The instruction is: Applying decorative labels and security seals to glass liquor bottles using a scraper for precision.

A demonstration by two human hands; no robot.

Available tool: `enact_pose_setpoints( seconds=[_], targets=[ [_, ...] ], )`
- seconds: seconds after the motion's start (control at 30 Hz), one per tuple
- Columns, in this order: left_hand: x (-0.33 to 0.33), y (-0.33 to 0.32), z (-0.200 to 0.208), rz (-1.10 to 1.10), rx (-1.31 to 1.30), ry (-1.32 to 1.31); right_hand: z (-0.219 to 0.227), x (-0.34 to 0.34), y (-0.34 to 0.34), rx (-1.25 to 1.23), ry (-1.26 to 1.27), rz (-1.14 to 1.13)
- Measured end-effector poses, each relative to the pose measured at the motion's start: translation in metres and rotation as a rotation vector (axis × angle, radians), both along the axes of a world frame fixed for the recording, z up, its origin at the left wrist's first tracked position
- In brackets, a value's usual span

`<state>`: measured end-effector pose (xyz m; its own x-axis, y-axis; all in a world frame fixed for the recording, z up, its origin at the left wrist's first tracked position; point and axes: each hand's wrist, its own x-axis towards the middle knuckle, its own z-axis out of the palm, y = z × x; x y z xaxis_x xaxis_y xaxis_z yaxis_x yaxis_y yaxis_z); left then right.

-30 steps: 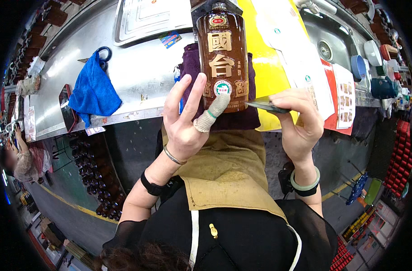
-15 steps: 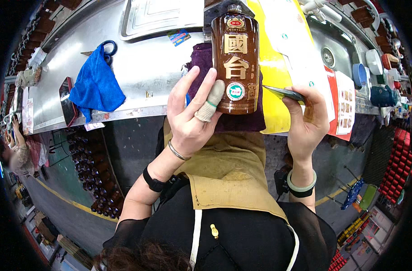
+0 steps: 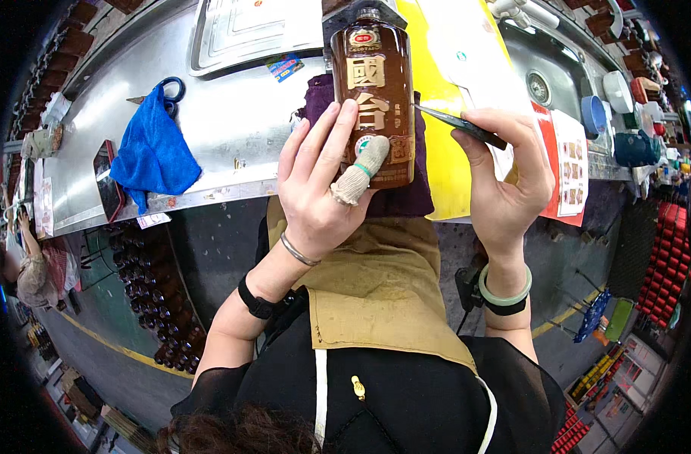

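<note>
Left hand [image 3: 323, 189], fingers spread, lies over the lower left of a brown bottle [image 3: 391, 94]; 1 digit wears a pale knitted cover [image 3: 362, 171]. The bottle rests on a purple cloth [image 3: 317, 97] on the counter [image 3: 232, 136], neck away from the person. To its right is a yellow sheet [image 3: 445, 181], and over that a slim dark tool [image 3: 466, 127], its tip at the bottle's right edge, contact unclear. Right hand [image 3: 510, 163] pinches this tool between thumb and forefinger. Farther right, a metal sink [image 3: 521, 54].

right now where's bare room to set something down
Bare metal lies between the blue cloth and the purple cloth, in front of the tray. It's crowded around the bottle: left hand, right hand, pointed tool, yellow sheet.
</note>
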<state>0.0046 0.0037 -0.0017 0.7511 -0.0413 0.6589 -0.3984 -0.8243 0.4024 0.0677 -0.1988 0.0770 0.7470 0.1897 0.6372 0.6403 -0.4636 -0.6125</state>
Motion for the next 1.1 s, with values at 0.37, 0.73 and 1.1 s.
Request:
enact_pose_setpoints(
  seconds=[0.37, 0.73, 1.1],
  targets=[
    [-0.02, -0.004, 0.0, -0.004, -0.06, -0.029, -0.008, 0.006, 0.002, -0.267, -0.199, 0.166],
    [-0.006, 0.001, 0.007, 0.033, -0.263, 0.081, -0.001, 0.028, 0.014, -0.365, -0.321, 0.294],
    [0.001, -0.001, 0.007, 0.0, -0.292, 0.052, -0.001, 0.038, 0.016, -0.389, -0.375, 0.259]
  ],
)
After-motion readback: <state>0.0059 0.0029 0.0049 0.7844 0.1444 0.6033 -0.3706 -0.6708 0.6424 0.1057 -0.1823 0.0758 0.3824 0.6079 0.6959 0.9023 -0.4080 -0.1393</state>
